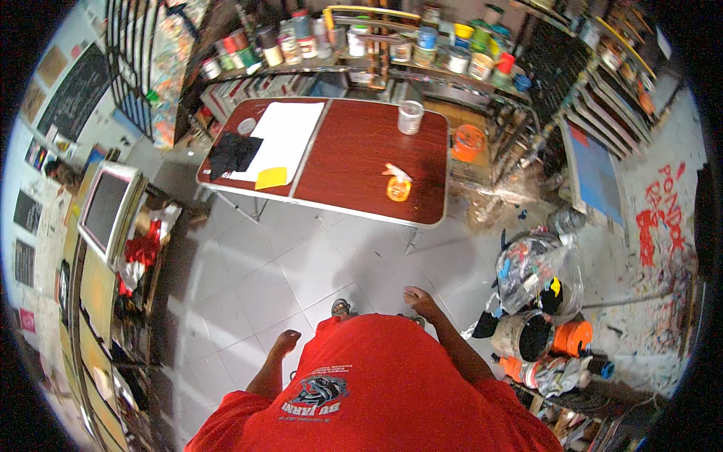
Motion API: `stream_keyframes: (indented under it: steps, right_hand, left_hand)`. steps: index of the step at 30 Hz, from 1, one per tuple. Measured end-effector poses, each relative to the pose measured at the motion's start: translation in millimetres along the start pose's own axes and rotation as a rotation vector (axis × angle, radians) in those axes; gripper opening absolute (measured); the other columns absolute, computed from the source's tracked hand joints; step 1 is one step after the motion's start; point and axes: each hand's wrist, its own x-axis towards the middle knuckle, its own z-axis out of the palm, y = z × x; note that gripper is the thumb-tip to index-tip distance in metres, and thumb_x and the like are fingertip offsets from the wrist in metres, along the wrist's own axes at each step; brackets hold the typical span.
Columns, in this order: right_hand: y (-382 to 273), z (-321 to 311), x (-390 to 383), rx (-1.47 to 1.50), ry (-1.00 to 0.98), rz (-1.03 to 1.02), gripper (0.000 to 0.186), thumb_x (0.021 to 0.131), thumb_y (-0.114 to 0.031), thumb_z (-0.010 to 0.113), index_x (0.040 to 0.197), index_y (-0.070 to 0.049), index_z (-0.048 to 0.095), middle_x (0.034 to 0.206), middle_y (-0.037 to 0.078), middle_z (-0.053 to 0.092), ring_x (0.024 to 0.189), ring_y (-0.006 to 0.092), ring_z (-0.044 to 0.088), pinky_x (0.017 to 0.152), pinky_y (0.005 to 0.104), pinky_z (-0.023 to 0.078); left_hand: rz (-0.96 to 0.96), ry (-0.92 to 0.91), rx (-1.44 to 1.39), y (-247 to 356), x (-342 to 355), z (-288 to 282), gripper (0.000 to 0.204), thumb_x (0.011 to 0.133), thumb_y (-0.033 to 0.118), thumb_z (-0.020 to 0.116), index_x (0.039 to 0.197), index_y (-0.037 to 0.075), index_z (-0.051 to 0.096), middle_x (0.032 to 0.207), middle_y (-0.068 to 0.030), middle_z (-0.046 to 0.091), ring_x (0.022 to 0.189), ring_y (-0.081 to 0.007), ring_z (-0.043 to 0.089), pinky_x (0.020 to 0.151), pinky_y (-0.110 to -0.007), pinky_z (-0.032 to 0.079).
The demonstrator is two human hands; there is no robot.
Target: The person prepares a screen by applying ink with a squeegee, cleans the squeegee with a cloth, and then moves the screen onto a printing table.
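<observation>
My left hand hangs beside my body over the tiled floor, its fingers curled in and nothing seen in them. Out in front of my right side, my right hand is bare, with fingers loosely bent and somewhat apart. Neither touches anything. Ahead stands a folding table with a reddish-brown top. On its left half lie a white sheet, a black cloth and a yellow piece. The right half carries a whitish tub and an orange container with something pale on top.
Behind the table, a shelf holds several paint jars and bottles. An orange bucket stands right of it. Plastic bags, a dark-mouthed bucket and another orange bucket crowd my right. A framed screen rests on the left bench.
</observation>
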Motion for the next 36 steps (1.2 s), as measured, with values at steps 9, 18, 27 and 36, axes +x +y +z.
stream_keyframes:
  steps: [9, 18, 27, 36]
  right_hand:
    - [93, 22, 4, -0.176, 0.063, 0.041, 0.042, 0.082, -0.030, 0.058, 0.108, 0.002, 0.053, 0.098, 0.012, 0.060, 0.077, 0.0192, 0.060, 0.065, 0.0317, 0.049]
    - [53, 62, -36, -0.240, 0.130, 0.263, 0.027, 0.085, -0.027, 0.055, 0.106, -0.010, 0.059, 0.085, 0.009, 0.064, 0.081, 0.0215, 0.060, 0.074, 0.0322, 0.048]
    - [8, 79, -27, -0.674, -0.003, 0.322, 0.029, 0.088, -0.021, 0.044, 0.114, -0.022, 0.057, 0.101, 0.005, 0.062, 0.100, 0.0163, 0.055, 0.086, 0.0302, 0.045]
    - [9, 71, -36, -0.281, 0.312, 0.436, 0.046, 0.083, -0.040, 0.055, 0.112, -0.005, 0.054, 0.104, 0.016, 0.060, 0.096, 0.0291, 0.058, 0.086, 0.0352, 0.045]
  left_hand:
    - [0.295, 0.202, -0.258, -108, 13, -77, 0.033, 0.082, 0.028, 0.056, 0.098, 0.000, 0.060, 0.081, -0.0121, 0.062, 0.068, -0.0202, 0.059, 0.063, -0.034, 0.048]
    - [0.281, 0.142, -0.094, -119, 54, -118, 0.013, 0.067, 0.005, 0.051, 0.073, 0.007, 0.063, 0.077, -0.0076, 0.063, 0.074, -0.0229, 0.060, 0.065, -0.032, 0.049]
    - [0.441, 0.176, 0.350, -33, 99, -138, 0.017, 0.077, 0.011, 0.046, 0.075, 0.008, 0.063, 0.081, -0.0112, 0.063, 0.077, -0.0267, 0.059, 0.068, -0.037, 0.047]
    - [0.490, -0.069, 0.097, -11, 126, -156, 0.013, 0.076, 0.013, 0.049, 0.077, 0.004, 0.059, 0.069, -0.0070, 0.061, 0.060, -0.0179, 0.059, 0.048, -0.029, 0.044]
